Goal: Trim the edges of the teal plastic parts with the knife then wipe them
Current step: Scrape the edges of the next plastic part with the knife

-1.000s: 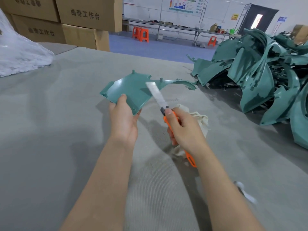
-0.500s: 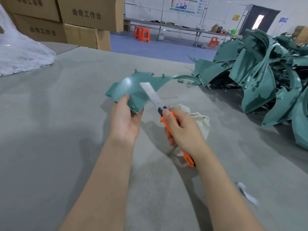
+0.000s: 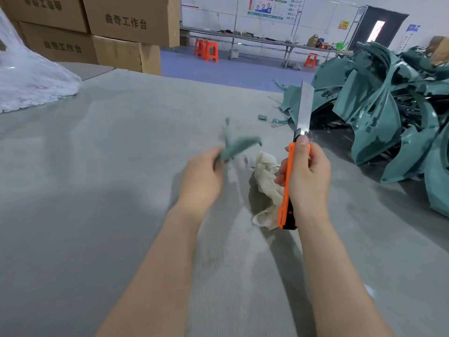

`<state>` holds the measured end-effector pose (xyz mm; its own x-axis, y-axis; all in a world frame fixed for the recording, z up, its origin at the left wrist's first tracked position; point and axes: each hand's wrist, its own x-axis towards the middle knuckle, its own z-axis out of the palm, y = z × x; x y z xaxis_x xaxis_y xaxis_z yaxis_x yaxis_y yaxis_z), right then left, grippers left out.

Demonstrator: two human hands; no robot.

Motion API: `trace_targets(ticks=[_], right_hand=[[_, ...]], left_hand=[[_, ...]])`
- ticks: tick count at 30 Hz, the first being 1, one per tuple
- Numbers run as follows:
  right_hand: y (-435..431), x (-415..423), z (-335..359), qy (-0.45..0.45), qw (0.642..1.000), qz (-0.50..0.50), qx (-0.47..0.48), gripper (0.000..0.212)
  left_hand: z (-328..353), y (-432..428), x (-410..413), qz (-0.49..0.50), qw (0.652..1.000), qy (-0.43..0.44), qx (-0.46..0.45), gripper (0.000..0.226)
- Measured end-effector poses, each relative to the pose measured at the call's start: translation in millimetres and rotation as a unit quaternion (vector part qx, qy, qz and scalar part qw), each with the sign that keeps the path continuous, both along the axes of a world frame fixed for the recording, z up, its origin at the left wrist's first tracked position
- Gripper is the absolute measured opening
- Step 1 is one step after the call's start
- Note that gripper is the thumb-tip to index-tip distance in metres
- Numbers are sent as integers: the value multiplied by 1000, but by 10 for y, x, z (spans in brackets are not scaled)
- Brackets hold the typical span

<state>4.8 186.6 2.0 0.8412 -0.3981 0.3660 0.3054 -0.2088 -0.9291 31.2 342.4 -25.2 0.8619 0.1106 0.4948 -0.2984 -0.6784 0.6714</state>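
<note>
Cardboard boxes (image 3: 131, 27), closed, stand far left of both grips, behind a white plastic heap (image 3: 31, 79). Grey tabletop (image 3: 97, 171) runs beneath the grips, and orange stools (image 3: 206, 51) stand on the floor beyond. The left grip (image 3: 201, 178) curls round a blurred teal part (image 3: 239, 148). A cloth (image 3: 264, 171) lies between the grips. The right grip (image 3: 308, 178) wraps the orange knife (image 3: 287, 190), blade upright. Piled teal parts (image 3: 388, 113) lie to its right.

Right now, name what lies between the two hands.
Head view: a crumpled cream cloth lies between the left hand and the right hand.
</note>
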Motion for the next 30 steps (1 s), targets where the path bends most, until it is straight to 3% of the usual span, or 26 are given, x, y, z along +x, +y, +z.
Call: trace_targets(ticks=[2, 7, 11, 13, 15, 16, 18, 20, 28, 30], right_hand=[[4, -6, 2, 2, 1000, -1, 2, 36], [16, 5, 2, -6, 1000, -9, 9, 36], [27, 13, -11, -4, 1000, -3, 5, 35], [23, 17, -15, -2, 1000, 4, 0, 36], [10, 17, -18, 10, 1000, 17, -4, 39], [7, 18, -20, 20, 999, 28, -4, 40], [19, 25, -31, 36, 998, 56, -6, 39], [47, 33, -55, 43, 995, 81, -35, 35], [50, 63, -127, 66, 987, 93, -117, 46], [53, 67, -132, 68, 985, 91, -129, 46]], left_hand=[[-121, -30, 20, -1, 995, 87, 38, 32], [-8, 14, 9, 84, 990, -54, -101, 24], [-94, 8, -3, 52, 996, 68, -34, 21], [-48, -16, -21, 66, 990, 77, -101, 21], [64, -3, -5, 70, 952, 70, -289, 21], [130, 18, -4, 37, 909, 73, -409, 18], [230, 71, -38, -46, 787, 87, -608, 18], [287, 109, -61, -75, 725, 89, -679, 18], [361, 74, -139, -74, 661, 97, -740, 22], [358, 51, -138, -55, 662, 103, -740, 16]])
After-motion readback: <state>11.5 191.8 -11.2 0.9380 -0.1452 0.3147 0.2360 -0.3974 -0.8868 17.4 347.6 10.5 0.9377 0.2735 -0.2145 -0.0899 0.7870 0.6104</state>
